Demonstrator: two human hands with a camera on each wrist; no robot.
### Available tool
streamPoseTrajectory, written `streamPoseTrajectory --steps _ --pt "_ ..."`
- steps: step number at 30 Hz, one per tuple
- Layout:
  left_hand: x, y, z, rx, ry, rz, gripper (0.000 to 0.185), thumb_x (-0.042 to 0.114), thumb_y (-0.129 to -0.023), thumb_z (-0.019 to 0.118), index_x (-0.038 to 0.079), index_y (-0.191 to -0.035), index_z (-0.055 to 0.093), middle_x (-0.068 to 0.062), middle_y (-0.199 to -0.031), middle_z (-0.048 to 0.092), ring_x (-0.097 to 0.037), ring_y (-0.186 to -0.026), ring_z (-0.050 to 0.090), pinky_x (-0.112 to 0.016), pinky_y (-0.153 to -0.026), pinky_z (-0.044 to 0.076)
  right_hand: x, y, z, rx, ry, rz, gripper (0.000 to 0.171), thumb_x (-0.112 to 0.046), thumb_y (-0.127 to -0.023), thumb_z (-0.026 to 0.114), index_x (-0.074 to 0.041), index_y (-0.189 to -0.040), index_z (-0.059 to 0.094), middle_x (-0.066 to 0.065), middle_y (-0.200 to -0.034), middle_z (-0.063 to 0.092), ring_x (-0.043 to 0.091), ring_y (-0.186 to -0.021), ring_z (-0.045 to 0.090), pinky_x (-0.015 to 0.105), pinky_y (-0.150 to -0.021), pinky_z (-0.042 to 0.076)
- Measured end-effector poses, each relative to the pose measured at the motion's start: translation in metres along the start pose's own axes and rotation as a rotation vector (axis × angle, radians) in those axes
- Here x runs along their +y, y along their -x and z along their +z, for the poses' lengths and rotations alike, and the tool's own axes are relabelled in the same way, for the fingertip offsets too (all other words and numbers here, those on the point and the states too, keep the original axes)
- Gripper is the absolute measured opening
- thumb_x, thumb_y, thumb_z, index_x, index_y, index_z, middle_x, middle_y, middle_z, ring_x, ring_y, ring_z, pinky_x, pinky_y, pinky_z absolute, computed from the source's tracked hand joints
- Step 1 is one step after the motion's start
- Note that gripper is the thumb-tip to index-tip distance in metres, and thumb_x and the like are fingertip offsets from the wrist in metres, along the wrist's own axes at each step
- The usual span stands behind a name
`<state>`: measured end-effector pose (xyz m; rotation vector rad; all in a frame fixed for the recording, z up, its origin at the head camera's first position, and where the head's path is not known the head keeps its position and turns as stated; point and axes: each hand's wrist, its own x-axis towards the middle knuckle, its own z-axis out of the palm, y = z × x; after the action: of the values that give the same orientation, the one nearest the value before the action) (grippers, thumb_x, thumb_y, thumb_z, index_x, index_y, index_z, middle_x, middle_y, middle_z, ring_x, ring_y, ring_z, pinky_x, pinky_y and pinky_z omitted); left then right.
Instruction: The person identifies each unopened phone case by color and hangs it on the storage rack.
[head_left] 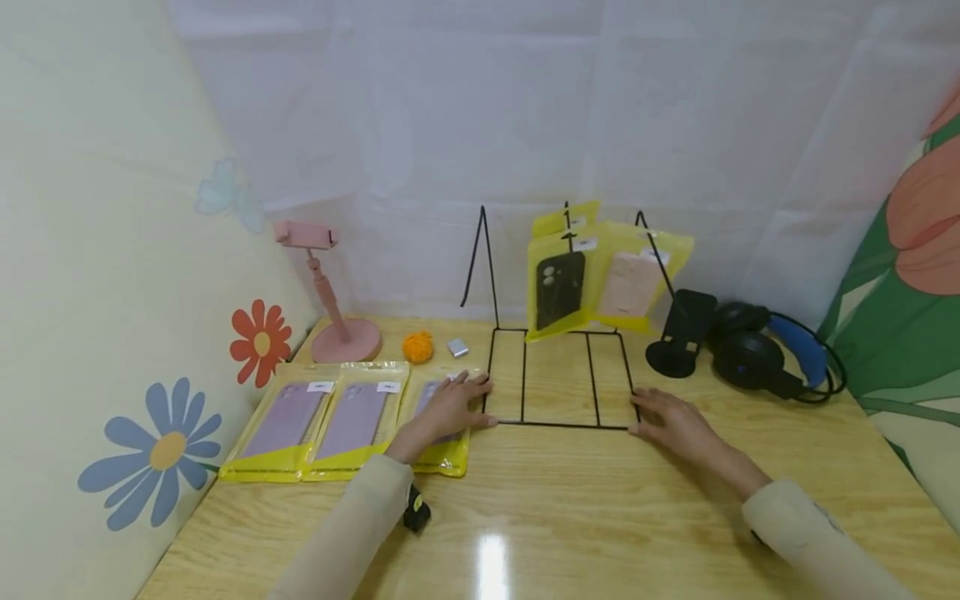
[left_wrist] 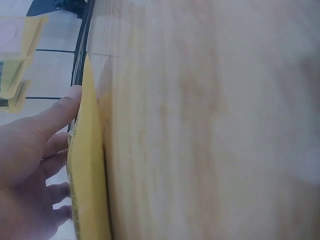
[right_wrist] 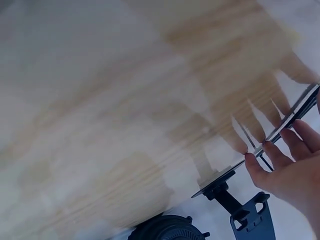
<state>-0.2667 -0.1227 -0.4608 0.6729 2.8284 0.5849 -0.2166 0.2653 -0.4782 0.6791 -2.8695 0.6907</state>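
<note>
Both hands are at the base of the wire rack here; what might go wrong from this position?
Any shift of the wire rack could swing the yellow packaged cases off its hooks, since they hang loosely. The left hand rests partly on a flat packaged case, which may get dragged along. The black phone stand sits close to the right hand and could be knocked.

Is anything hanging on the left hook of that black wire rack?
No, the left hook of the rack is bare, while the yellow phone-case packets hang on the middle and right hooks.
</note>
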Motion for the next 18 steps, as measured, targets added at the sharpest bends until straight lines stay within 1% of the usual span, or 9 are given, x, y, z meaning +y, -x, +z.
streamPoseTrajectory --steps 5,11,18 --pt "-0.0022 -0.001 0.0003 0.001 -0.003 0.005 0.069 0.039 -0.085 0.071 0.009 -0.142 0.047 -0.007 -0.153 0.035 -0.038 -0.143 0.021 -0.052 -0.117 0.01 -0.0015 -0.0025 0.001 0.01 -0.053 0.009 0.057 -0.029 -0.087 0.072 0.006 -0.13 0.056 0.024 -0.137 0.051 0.044 -0.125 0.046 0.058 -0.101 0.038" --pt "-0.0024 -0.0004 -0.0004 0.024 -0.01 0.036 0.07 0.038 -0.084 0.074 0.006 -0.141 0.049 -0.011 -0.151 0.039 -0.042 -0.141 0.024 -0.056 -0.115 0.015 -0.0008 -0.004 0.0035 0.022 -0.112 0.029 0.057 -0.023 -0.085 0.074 0.007 -0.13 0.056 0.023 -0.137 0.051 0.042 -0.127 0.046 0.056 -0.102 0.038" --pt "-0.0003 -0.0011 -0.0021 0.012 -0.059 0.035 0.07 0.041 -0.083 0.073 0.006 -0.14 0.05 -0.012 -0.15 0.039 -0.043 -0.141 0.021 -0.056 -0.114 0.018 0.0024 -0.0037 0.0056 0.033 -0.114 0.03 0.059 -0.024 -0.085 0.075 0.007 -0.131 0.055 0.022 -0.138 0.051 0.042 -0.128 0.045 0.056 -0.103 0.037"
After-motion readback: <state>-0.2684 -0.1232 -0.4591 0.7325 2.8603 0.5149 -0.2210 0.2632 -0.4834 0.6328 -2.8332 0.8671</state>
